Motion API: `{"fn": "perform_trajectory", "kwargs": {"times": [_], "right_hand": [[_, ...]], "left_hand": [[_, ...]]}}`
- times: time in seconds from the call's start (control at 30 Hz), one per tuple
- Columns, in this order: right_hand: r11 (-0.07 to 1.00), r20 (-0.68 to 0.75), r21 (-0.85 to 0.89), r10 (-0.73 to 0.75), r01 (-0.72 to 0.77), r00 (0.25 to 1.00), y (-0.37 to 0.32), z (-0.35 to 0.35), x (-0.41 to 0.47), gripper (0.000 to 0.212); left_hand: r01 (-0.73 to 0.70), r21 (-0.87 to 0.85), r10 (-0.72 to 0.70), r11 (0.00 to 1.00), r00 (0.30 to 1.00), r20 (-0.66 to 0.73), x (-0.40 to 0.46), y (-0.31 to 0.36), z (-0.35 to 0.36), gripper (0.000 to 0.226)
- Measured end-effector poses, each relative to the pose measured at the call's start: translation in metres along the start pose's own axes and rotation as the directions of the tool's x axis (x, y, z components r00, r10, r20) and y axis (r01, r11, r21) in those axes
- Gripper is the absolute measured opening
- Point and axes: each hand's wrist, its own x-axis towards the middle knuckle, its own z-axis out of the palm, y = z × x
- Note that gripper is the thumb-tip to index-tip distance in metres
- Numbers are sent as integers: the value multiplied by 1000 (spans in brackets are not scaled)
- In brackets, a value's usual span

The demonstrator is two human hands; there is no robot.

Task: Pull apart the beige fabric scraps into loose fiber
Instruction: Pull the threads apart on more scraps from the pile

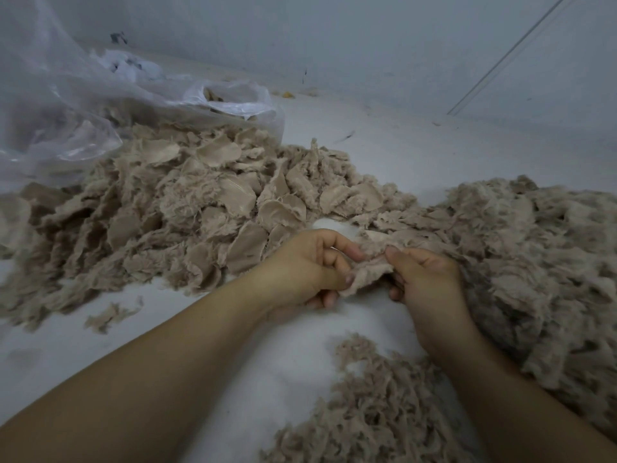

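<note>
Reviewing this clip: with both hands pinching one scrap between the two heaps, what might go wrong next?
1. The untorn scrap pile and the fluffed fiber heap nearly meet behind the hands, so whole pieces may get mixed into the finished fiber.
2. The left hand and right hand grip the scrap close together, so it may slip rather than shred.

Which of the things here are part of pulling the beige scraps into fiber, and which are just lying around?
Part of the job:
left hand and right hand, both pinching one beige scrap
pile of whole scraps
loose fiber heap
smaller fiber patch

Just lying about:
clear plastic bag
smaller white bag
yellow bit by the wall
</note>
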Motion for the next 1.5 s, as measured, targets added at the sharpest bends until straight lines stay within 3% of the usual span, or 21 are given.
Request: {"fn": "perform_trajectory", "kwargs": {"times": [0.17,0.33,0.47,0.6,0.73,0.93,1.0,1.03,1.1,1.17,1.23,1.3,1.33,1.4,1.43,1.5], "right_hand": [[999,45,-12,-34,34,998,0,-1,-1,50],[993,99,-76,-80,87,992,-1,0,-4,41],[995,46,-68,-73,76,996,-1,0,-4,50],[1000,-62,12,-12,13,998,-1,-3,2,44],[986,57,-137,-88,95,995,3,-1,-2,43],[985,48,-149,-85,91,995,4,-1,-1,35],[984,48,-150,-86,92,995,5,-2,-1,35],[985,56,-145,-90,98,994,5,-1,-1,35],[986,62,-135,-90,98,994,3,-1,-3,27],[988,61,-131,-77,84,995,2,-2,-3,23],[989,69,-121,-74,82,995,2,-2,-5,23],[991,81,-105,-77,85,994,1,-1,-6,22],[991,85,-102,-79,88,993,0,-1,-7,23],[989,109,-100,-97,108,989,-1,-1,-7,23],[988,127,-92,-110,122,986,-1,-1,-7,24],[988,155,-68,-129,141,979,-2,-1,-8,23]], "left_hand": [[26,-29,-29,999,994,-105,1,1,1,4],[-10,151,38,988,983,-180,1,-6,17,13],[-45,160,90,986,953,-290,6,-8,17,25],[-86,214,148,973,945,-291,4,-9,8,25],[-150,148,197,978,896,-398,7,-8,3,14],[-66,-49,41,997,916,-398,6,-7,0,23],[-56,15,56,998,894,-445,5,-2,-4,24],[-58,139,119,989,863,-491,4,-1,-8,20],[10,541,334,841,777,-533,2,1,-19,15],[210,858,450,469,779,-437,-2,1,-28,6],[311,938,472,156,810,-347,-5,4,-28,9],[267,963,555,29,797,-238,-5,6,-22,10],[212,977,632,28,753,-182,-6,6,-16,14],[29,991,720,128,685,-113,-7,3,1,19],[-57,978,691,202,716,-101,-8,3,11,23],[-139,907,502,398,860,-88,-6,-1,25,25]]}}
